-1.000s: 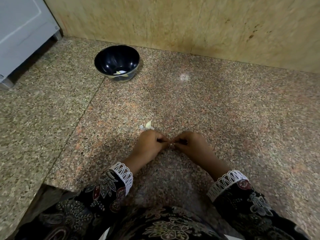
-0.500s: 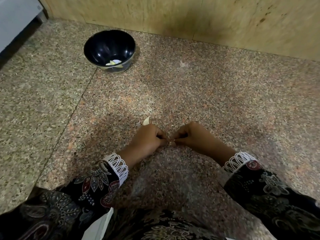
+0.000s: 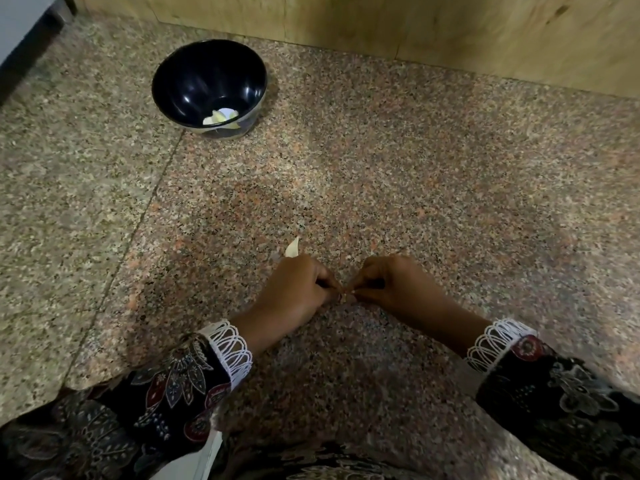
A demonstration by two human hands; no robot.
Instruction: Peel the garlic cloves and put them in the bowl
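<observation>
Peeling in progress: your left hand [image 3: 294, 289] and right hand [image 3: 391, 285] meet fingertip to fingertip, both pinching one small clove [image 3: 344, 295], mostly hidden, low over the floor [image 3: 450, 188]. Bowl [image 3: 180, 67] sits well apart, upper left, w/ a few peeled cloves [image 3: 221, 116] inside. Skin scrap [image 3: 292, 247] just beyond left hand. Remaining count: can't tell.

Not much going on: I've eased my left hand [image 3: 294, 289] and right hand [image 3: 391, 285] slightly nearer me, and my head tipped down, so the bowl [image 3: 207, 69] looks farther.
</observation>
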